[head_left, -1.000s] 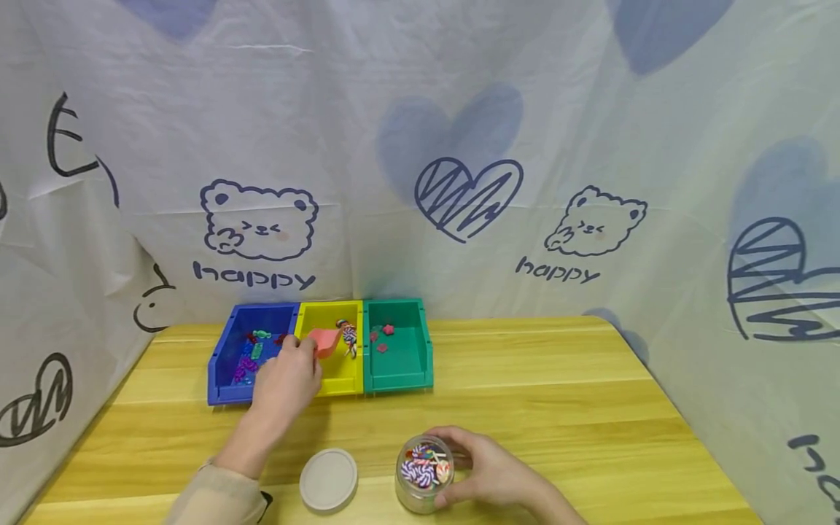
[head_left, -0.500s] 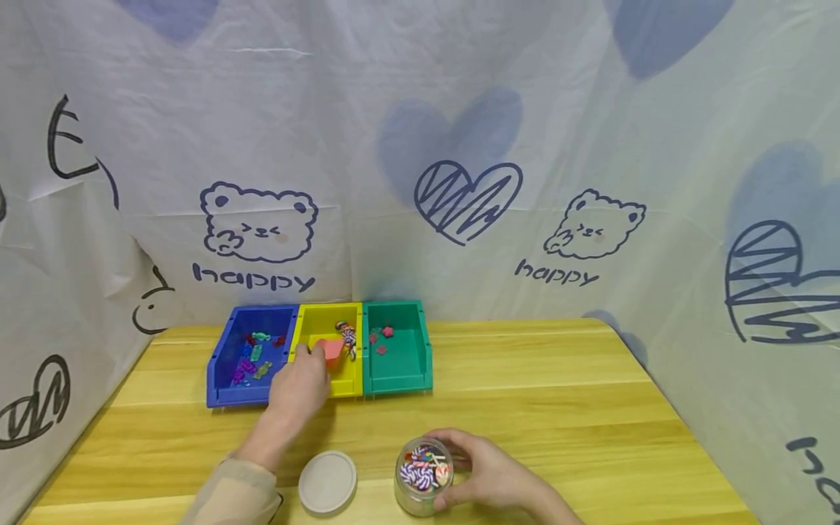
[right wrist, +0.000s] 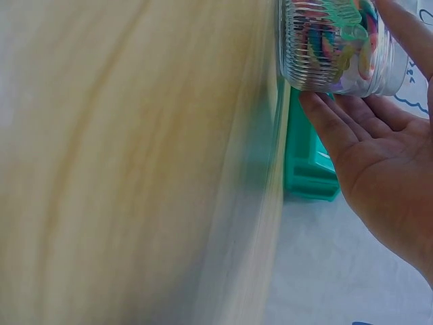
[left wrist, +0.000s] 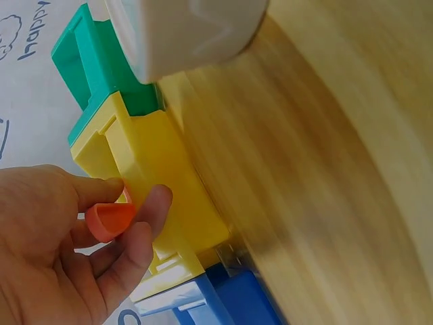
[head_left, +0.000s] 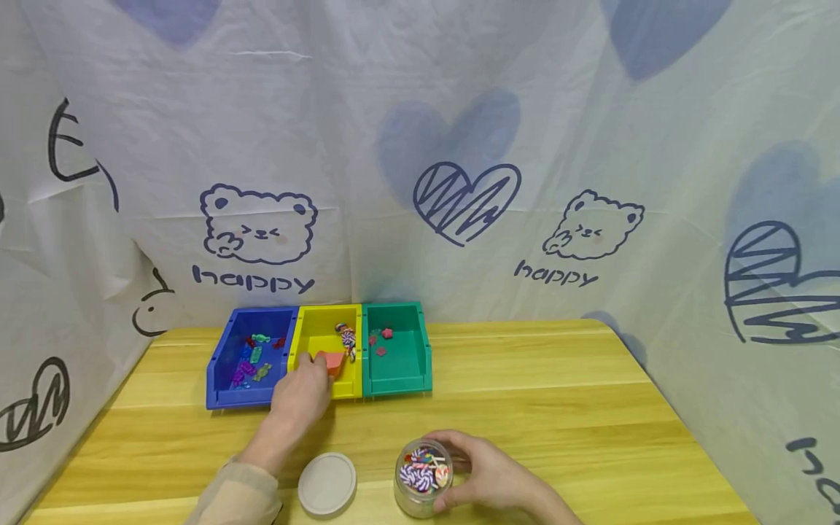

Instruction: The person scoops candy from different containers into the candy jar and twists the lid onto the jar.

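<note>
My left hand point(head_left: 303, 390) pinches a coral-pink scoop point(head_left: 333, 362) over the yellow bin point(head_left: 326, 389), near its front. In the left wrist view, the scoop's orange-looking end point(left wrist: 108, 220) shows between thumb and fingers. Several swirl-striped candy pieces point(head_left: 348, 340) lie along the yellow bin's right side, right of the scoop. My right hand point(head_left: 488, 474) holds a clear jar point(head_left: 413, 503) on the table, thumb and fingers around its right side. Inside the uncapped jar are colourful candy charms point(head_left: 423, 472), many of them swirled. The right wrist view shows ribbed glass point(right wrist: 314, 51).
A blue bin point(head_left: 249, 399) with candy-shaped pieces point(head_left: 256, 354) adjoins the yellow one on the left. On its right, a green bin point(head_left: 407, 357) holds a few pink pieces point(head_left: 387, 333). A round pale lid point(head_left: 327, 484) lies left of the jar. Behind the table point(head_left: 558, 408) hangs a printed curtain point(head_left: 367, 131).
The left hand has moved slightly right and toward the bin's front, and the scoop has gone lower into the yellow bin. The right hand and jar have stayed put.
</note>
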### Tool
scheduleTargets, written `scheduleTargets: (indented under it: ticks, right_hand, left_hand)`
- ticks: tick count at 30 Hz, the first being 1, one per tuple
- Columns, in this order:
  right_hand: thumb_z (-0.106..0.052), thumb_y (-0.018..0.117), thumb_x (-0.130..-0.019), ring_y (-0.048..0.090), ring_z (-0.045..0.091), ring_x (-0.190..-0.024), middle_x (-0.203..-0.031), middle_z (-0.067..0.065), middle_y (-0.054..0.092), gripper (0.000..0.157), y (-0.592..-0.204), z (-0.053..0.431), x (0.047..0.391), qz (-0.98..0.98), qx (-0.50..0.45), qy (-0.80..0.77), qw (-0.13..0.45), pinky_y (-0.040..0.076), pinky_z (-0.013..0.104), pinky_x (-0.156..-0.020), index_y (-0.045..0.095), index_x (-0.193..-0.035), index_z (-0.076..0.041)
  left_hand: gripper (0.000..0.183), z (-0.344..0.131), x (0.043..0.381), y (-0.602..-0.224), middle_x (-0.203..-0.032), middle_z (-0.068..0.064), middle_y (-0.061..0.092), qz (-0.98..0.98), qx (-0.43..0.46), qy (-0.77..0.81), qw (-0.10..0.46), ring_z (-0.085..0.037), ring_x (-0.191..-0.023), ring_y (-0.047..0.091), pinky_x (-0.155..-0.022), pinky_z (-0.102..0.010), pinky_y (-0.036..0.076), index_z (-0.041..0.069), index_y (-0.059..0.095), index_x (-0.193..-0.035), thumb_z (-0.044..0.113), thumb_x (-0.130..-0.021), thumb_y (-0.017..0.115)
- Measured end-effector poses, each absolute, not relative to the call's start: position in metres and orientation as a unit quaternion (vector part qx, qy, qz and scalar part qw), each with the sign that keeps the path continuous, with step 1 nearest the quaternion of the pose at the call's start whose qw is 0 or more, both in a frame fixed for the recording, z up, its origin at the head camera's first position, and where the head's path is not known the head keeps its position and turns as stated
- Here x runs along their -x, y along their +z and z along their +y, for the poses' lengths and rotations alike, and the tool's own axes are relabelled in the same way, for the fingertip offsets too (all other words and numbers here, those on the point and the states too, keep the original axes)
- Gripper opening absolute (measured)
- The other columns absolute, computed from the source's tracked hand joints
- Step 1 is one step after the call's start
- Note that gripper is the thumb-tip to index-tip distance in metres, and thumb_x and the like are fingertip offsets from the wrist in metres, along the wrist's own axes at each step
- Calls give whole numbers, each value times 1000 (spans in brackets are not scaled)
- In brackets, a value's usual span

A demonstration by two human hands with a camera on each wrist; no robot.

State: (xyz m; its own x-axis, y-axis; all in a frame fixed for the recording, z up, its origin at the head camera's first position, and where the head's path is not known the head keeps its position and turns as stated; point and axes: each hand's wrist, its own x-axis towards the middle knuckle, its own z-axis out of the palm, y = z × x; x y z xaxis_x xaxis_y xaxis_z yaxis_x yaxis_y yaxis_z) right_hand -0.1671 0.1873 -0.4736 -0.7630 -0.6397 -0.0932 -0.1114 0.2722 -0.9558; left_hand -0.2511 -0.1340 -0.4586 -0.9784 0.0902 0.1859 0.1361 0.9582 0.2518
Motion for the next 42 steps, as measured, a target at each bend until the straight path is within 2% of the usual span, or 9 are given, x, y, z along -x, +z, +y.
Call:
scheduleTargets:
  ticks: [6, 13, 19, 23, 25, 31, 35, 39, 42]
  right_hand:
    - [-9, 88, -82, 57, 19, -133, -142, 4, 62, 76, -473, 187, 167, 760, 247, -552, 240, 44, 24, -107, 51, -149, -8]
    - [-9, 87, -83, 57, 21, -135, -143, 5, 61, 76, -473, 188, 168, 757, 243, -555, 245, 44, 23, -107, 50, -149, -8]
    - [-9, 87, -82, 57, 20, -134, -143, 4, 61, 76, -474, 188, 168, 758, 244, -554, 242, 44, 23, -107, 50, -149, -8]
    - [-9, 88, -82, 57, 20, -134, -142, 4, 62, 76, -474, 189, 168, 760, 245, -551, 241, 44, 24, -107, 51, -149, -9]
    - [-9, 87, -82, 57, 19, -134, -143, 5, 61, 76, -475, 189, 168, 759, 244, -552, 243, 45, 24, -107, 51, -149, -9]
    - [-9, 87, -83, 57, 18, -133, -143, 5, 61, 76, -475, 190, 168, 753, 245, -558, 250, 45, 23, -106, 50, -149, -8]
    - [-9, 88, -83, 57, 18, -133, -142, 5, 61, 76, -474, 190, 168, 755, 246, -555, 248, 45, 23, -106, 50, -149, -8]
    - [-9, 87, -83, 57, 19, -133, -142, 4, 62, 76, -474, 189, 168, 756, 243, -554, 248, 46, 23, -106, 50, -149, -9]
    - [-8, 87, -82, 57, 20, -133, -142, 4, 61, 76, -473, 188, 168, 756, 241, -555, 249, 46, 24, -107, 50, -149, -9]
  left_hand:
    - [43, -133, 251, -457, -97, -25, 54, -988, 55, -129, 72, -32, -63, 57, -62, -49, 59, -11, 58, -126, 19, -99, 72]
    - [47, -135, 251, -456, -99, -25, 54, -989, 56, -126, 56, -33, -67, 59, -65, -51, 60, -10, 57, -128, 21, -98, 73]
    - [48, -135, 246, -452, -97, -24, 54, -990, 53, -96, 89, -35, -61, 60, -55, -48, 57, -8, 57, -122, 30, -98, 73]
    - [49, -132, 237, -437, -97, -22, 52, -988, 45, -73, 127, -31, -51, 53, -46, -42, 52, -6, 56, -115, 38, -98, 72]
    - [52, -131, 231, -427, -101, -23, 53, -984, 49, -78, 150, -30, -50, 52, -44, -42, 50, -6, 57, -118, 40, -98, 71]
    - [54, -133, 213, -403, -120, -19, 60, -959, 103, -140, 223, -28, -63, 62, -47, -38, 52, 3, 58, -138, 32, -95, 75]
    - [45, -136, 200, -398, -117, -12, 64, -936, 162, -178, 258, -20, -63, 58, -50, -29, 49, 8, 63, -134, 23, -94, 76]
    - [44, -141, 188, -398, -118, -6, 65, -922, 210, -203, 255, -15, -74, 59, -61, -29, 53, 11, 65, -131, 20, -90, 79]
    - [48, -145, 179, -400, -125, -2, 65, -917, 247, -211, 233, -16, -89, 66, -74, -34, 59, 14, 66, -131, 23, -87, 83]
